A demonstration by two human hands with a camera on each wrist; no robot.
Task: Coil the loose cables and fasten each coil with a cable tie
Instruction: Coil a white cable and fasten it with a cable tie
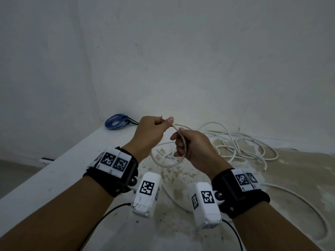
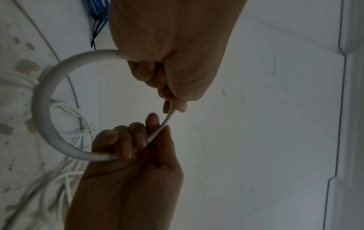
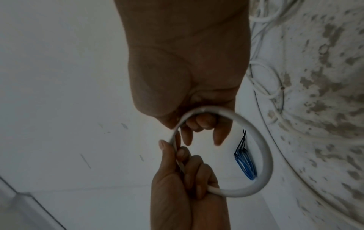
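Note:
A long white cable (image 1: pixel 235 142) lies in loose tangles on the stained white table (image 1: pixel 59 171). Both hands are raised above it, shaping one small loop (image 1: pixel 163 164) from the cable's end. My left hand (image 1: pixel 163 124) pinches the cable near its tip between thumb and forefinger. My right hand (image 1: pixel 178 144), just to the right and lower, has its fingers curled round the cable. In the left wrist view the loop (image 2: pixel 42 101) arcs from the left hand (image 2: pixel 173 101) to the right hand (image 2: pixel 128 140). The right wrist view shows the same loop (image 3: pixel 263 147).
A blue cable coil (image 1: pixel 116 122) bound with black ties lies at the table's far left corner against the wall, also in the right wrist view (image 3: pixel 246 165). The table's left edge (image 1: pixel 45 178) drops to the floor. White cable trails along the right (image 1: pixel 299 201).

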